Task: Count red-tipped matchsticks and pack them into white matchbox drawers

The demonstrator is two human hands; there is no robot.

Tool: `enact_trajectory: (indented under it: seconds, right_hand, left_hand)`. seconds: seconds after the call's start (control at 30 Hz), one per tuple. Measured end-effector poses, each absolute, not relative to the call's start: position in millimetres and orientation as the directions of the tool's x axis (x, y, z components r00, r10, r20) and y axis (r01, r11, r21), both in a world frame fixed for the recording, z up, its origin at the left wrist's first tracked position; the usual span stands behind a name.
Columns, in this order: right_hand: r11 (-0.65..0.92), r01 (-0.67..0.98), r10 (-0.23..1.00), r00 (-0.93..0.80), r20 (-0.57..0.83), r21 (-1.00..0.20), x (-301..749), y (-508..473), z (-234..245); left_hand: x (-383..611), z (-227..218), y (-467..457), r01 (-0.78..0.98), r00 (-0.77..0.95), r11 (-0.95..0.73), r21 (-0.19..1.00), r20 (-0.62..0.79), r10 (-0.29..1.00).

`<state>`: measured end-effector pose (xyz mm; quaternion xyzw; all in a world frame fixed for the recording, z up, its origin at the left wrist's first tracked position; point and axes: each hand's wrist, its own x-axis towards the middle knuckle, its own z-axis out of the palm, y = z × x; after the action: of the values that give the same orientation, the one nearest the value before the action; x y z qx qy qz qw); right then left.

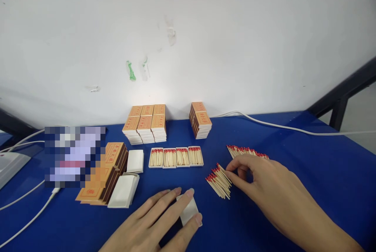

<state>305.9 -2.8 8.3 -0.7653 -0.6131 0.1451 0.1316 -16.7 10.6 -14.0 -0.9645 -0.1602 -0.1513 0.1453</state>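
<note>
My left hand [164, 216] has its thumb and forefinger on opposite edges of a small white matchbox tray [190, 209]; its other fingers stretch out over the table. Part of that tray is hidden under the fingers. To the right, my right hand [264, 185] pinches thumb and forefinger together at the edge of a small pile of red-tipped matches [219, 184]. A longer row of matches [245, 150] lies behind this hand, partly covered by it. Further back, several white trays filled with matches [176, 157] stand side by side.
Orange matchbox sleeves [114, 154] are stacked at the left beside white trays [123, 190]. Closed matchboxes stand in a larger stack [145, 123] and a smaller stack [201, 121] by the wall. A blurred phone-like device [76, 154] and white cables [279, 126] lie on the blue table [323, 173].
</note>
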Motion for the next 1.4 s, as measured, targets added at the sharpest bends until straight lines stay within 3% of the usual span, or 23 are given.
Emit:
enact_trajectory:
  seconds: [0.2,0.33,0.47,0.6,0.87,1.4]
  right_hand:
    - [-0.21,0.886,0.978,0.19,-0.09,-0.414,307,-4,12]
    - [-0.198,0.892,0.973,0.23,0.032,-0.407,312,-2,9]
    - [-0.269,0.916,0.926,0.331,0.183,-0.297,314,0,4]
    - [-0.32,0.934,0.915,0.348,0.201,-0.163,309,1,1]
    - [-0.304,0.952,0.927,0.306,0.217,-0.043,305,1,-4]
    - [-0.333,0.936,0.928,0.347,0.134,-0.113,303,6,-3]
  left_hand:
    - [-17,-17,9,0.357,0.896,-0.912,-0.203,0.352,0.272]
    - [-16,-18,8,0.366,0.887,-0.914,-0.172,0.363,0.287]
    - [-14,-19,10,0.367,0.885,-0.909,-0.196,0.375,0.277]
    - [-13,-21,10,0.371,0.884,-0.908,-0.194,0.373,0.282]
    - [-15,-19,8,0.355,0.892,-0.912,-0.204,0.366,0.265]
    - [-14,-15,9,0.351,0.897,-0.91,-0.221,0.357,0.259]
